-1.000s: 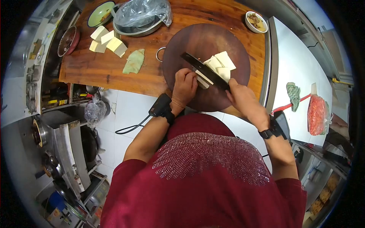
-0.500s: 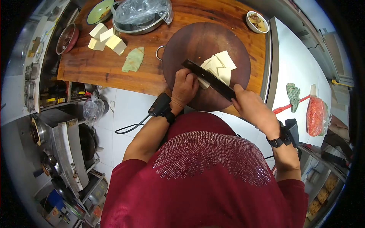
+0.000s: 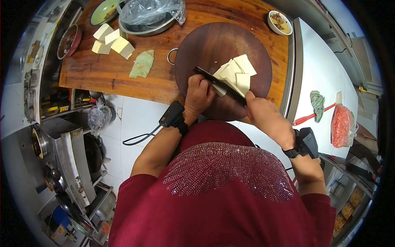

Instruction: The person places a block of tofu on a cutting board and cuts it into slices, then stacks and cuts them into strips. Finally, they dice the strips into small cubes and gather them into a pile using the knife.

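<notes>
My right hand is wrapped round the handle end of a dark kitchen knife, seen spine up and slanting over the round wooden chopping board. My left hand has curled fingers close against the near side of the blade, steadying a piece of tofu that is mostly hidden under the knife and fingers. Beyond the blade, several flat slices of tofu overlap in a fanned pile on the board.
Several tofu blocks stand at the left of the wooden table, beside a pale green cloth. Behind are a metal basin with plastic film and a green bowl. A small white bowl sits at the back right.
The knife and my right hand have shifted slightly left, toward my left hand. My left hand stays almost where it was, and the slices beyond the blade lie nearly the same.
</notes>
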Demonstrator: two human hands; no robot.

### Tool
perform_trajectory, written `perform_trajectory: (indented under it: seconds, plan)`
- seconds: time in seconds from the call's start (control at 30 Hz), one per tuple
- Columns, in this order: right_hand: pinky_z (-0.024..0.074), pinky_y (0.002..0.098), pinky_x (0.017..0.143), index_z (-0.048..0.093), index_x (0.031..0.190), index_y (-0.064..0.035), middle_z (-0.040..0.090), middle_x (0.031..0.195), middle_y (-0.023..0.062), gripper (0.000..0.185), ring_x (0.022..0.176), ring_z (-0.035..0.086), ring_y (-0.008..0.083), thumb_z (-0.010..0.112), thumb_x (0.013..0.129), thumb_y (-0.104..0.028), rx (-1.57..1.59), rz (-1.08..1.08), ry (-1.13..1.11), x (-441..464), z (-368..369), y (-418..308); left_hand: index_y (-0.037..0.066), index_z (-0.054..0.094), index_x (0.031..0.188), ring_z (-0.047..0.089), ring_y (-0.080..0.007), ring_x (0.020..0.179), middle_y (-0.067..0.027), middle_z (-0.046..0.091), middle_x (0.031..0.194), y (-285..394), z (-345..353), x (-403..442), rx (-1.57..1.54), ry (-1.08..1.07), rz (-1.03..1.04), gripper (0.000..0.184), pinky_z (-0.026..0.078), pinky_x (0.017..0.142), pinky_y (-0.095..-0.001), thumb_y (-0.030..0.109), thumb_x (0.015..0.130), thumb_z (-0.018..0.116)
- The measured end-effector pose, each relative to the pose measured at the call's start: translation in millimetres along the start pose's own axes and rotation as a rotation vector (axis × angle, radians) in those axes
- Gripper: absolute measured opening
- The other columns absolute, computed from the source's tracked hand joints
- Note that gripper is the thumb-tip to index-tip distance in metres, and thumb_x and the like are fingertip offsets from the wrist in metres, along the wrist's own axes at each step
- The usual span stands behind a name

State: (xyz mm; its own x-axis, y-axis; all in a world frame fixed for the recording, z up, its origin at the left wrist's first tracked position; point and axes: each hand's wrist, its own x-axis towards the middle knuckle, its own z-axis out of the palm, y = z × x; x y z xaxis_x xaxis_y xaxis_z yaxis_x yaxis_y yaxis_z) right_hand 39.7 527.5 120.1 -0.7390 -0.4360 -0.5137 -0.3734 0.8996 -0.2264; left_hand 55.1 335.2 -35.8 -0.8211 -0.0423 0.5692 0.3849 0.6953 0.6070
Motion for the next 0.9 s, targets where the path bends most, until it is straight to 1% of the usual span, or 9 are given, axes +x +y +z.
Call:
perform_trajectory:
  seconds: [0.13,0.2,0.3,0.47,0.53,0.73,0.8,0.83,0.9]
  plan:
    - [0.0501,0.0491,0.067,0.045,0.094,0.0024,0.062,0.075,0.0259,0.013,0.075,0.062,0.0422,0.048,0.082,-0.001,0.053,-0.045,0.021,12.1,23.5,4.7,0.003,0.054,0.085,0.048,-0.0350,0.090,-0.0153,0.048,0.095,-1.5,-0.2,-0.2,-0.007,-0.008,0.022,0.021,0.043,0.079,-0.0414,0.000,0.066,0.063]
    - [0.0473,0.0511,0.065,0.043,0.093,0.0016,0.060,0.074,0.0256,0.020,0.073,0.060,0.0435,0.054,0.086,-0.013,0.139,-0.007,0.065,19.4,42.6,8.0,0.003,0.054,0.085,0.048,-0.0348,0.089,-0.0149,0.048,0.095,-0.8,1.0,0.5,-0.012,-0.007,0.028,0.021,0.043,0.079,-0.0413,0.000,0.066,0.063]
    - [0.0474,0.0511,0.063,0.043,0.093,0.0014,0.061,0.074,0.0250,0.021,0.072,0.060,0.0431,0.055,0.087,-0.014,0.148,0.026,0.120,18.3,52.0,9.5,0.004,0.055,0.088,0.049,-0.0343,0.091,-0.0136,0.049,0.096,1.7,-1.7,1.4,-0.039,0.003,0.046,0.023,0.043,0.080,-0.0416,0.001,0.066,0.063]
    - [0.0477,0.0512,0.063,0.043,0.092,0.0011,0.061,0.073,0.0242,0.021,0.072,0.060,0.0430,0.055,0.087,-0.015,0.197,0.005,0.183,12.5,54.7,12.5,0.006,0.057,0.093,0.051,-0.0318,0.094,-0.0112,0.051,0.100,4.2,-7.4,2.4,-0.004,-0.143,0.328,0.035,0.041,0.080,-0.0436,0.003,0.059,0.064]
    - [0.0478,0.0512,0.062,0.044,0.092,0.0011,0.061,0.073,0.0238,0.021,0.072,0.060,0.0430,0.055,0.087,-0.015,0.201,0.008,0.207,12.0,58.0,12.1,0.006,0.058,0.093,0.052,-0.0319,0.090,-0.0104,0.051,0.097,10.1,-12.4,0.8,0.029,-0.119,0.341,0.036,0.040,0.078,-0.0439,0.004,0.057,0.063]
    - [0.0486,0.0498,0.064,0.043,0.099,0.0002,0.060,0.085,0.0251,0.023,0.077,0.060,0.0426,0.056,0.084,-0.012,0.229,-0.057,0.177,2.4,64.6,11.3,0.007,0.057,0.092,0.050,-0.0314,0.088,-0.0103,0.052,0.092,8.8,-48.8,-27.5,0.112,-0.280,0.223,0.033,0.038,0.079,-0.0430,0.003,0.060,0.061]
    - [0.0496,0.0486,0.063,0.042,0.103,-0.0015,0.058,0.091,0.0230,0.026,0.077,0.060,0.0421,0.056,0.083,-0.010,0.271,-0.233,0.245,0.3,74.3,18.6,0.006,0.058,0.091,0.050,-0.0305,0.095,-0.0090,0.053,0.095,19.8,-63.5,-25.5,0.168,-0.220,0.142,0.026,0.037,0.085,-0.0431,0.005,0.066,0.059]
    - [0.0501,0.0462,0.059,0.042,0.101,-0.0033,0.055,0.086,0.0183,0.021,0.069,0.059,0.0398,0.053,0.083,-0.006,0.253,-0.284,0.320,-1.0,79.0,19.0,0.007,0.058,0.093,0.050,-0.0310,0.095,-0.0095,0.053,0.097,24.8,-68.5,-15.1,0.176,-0.171,0.130,0.026,0.036,0.086,-0.0433,0.004,0.068,0.059]
    - [0.0498,0.0452,0.057,0.042,0.099,-0.0037,0.054,0.084,0.0170,0.019,0.067,0.059,0.0383,0.051,0.082,-0.004,0.196,-0.293,0.352,-2.8,78.4,16.7,0.006,0.056,0.095,0.051,-0.0296,0.095,-0.0099,0.054,0.097,34.0,-74.4,15.9,0.154,-0.156,0.128,0.023,0.037,0.085,-0.0417,0.003,0.072,0.059]
